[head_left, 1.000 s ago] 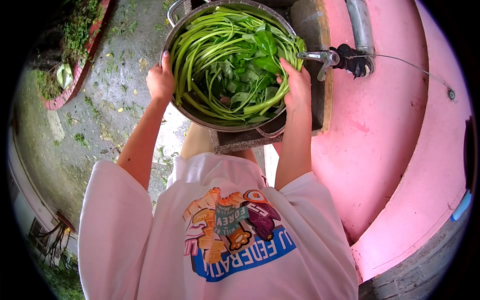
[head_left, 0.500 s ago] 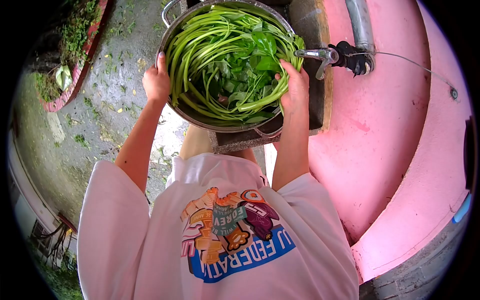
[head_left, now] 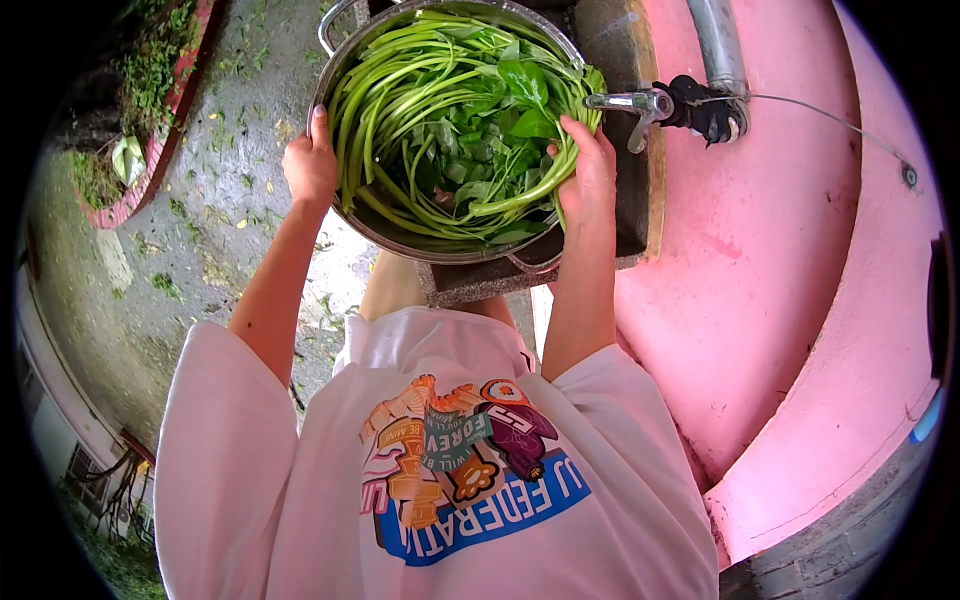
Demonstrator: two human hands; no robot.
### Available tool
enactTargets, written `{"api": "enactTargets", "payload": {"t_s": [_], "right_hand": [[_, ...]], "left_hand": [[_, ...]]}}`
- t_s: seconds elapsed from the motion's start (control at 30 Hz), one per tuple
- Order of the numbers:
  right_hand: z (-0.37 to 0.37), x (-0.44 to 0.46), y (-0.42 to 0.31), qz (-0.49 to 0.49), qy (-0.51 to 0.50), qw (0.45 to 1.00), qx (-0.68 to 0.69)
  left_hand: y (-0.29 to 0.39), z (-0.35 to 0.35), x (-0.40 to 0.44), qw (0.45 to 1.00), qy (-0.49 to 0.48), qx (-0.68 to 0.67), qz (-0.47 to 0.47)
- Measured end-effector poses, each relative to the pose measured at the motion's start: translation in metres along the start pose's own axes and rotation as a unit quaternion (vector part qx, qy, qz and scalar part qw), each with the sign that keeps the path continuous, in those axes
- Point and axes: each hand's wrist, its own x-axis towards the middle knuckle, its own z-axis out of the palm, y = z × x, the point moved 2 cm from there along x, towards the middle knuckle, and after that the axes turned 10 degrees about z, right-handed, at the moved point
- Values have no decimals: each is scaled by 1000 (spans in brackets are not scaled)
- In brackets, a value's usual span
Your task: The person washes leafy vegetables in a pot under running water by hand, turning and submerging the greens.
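Gripping the round, shiny metal pot (head_left: 430, 252), the left hand (head_left: 312, 170) points its thumb forward, while the right hand (head_left: 590, 178) clasps smooth, curved stems (head_left: 520, 204).

In the right of the frame, you are facing a pink painted wall (head_left: 740, 300); a grey round pipe (head_left: 717, 45) is meeting it above. Upper left, a curved reddish border (head_left: 160, 165) is edging green leafy plants (head_left: 155, 80).

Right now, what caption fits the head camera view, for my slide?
Left hand and right hand grip a metal pot of leafy green stems beside a tap.
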Motion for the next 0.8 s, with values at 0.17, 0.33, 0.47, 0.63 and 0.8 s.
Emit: {"api": "enactTargets", "payload": {"t_s": [0.17,0.33,0.47,0.63,0.8], "right_hand": [[-8,6,0,23,0,999,35],[-6,6,-3,41,-3,998,44],[-7,12,-6,47,-28,997,63],[-12,20,-7,45,-49,994,83],[-2,9,-8,8,-59,995,75]], "left_hand": [[-4,2,2,1000,-5,-5,1],[-8,3,4,1000,-7,-1,-1],[-4,1,2,1000,-11,-6,-3],[-5,2,2,1000,-7,-12,2],[-5,2,2,1000,-4,-14,3]]}}
